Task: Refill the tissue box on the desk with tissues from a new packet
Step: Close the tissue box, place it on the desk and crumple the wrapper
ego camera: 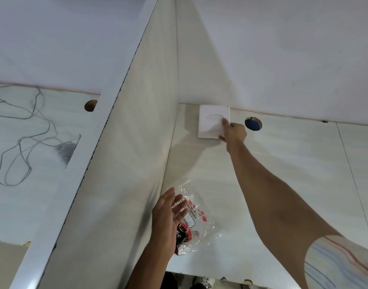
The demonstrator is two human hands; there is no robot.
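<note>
Right hand fingers clamped on tissue box; left hand fingers apart over packet

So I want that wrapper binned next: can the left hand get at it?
Probably yes. The left hand hovers open right over the empty plastic wrapper on the desk, with nothing between them.

The clear packet is showing the only readable print: dark capitals running along one side are reading "BIG TISSUES". Red marks and a red-and-black logo are appearing beside that line, but their lettering is too small and creased to be read. Nothing else is carrying readable text.
</note>
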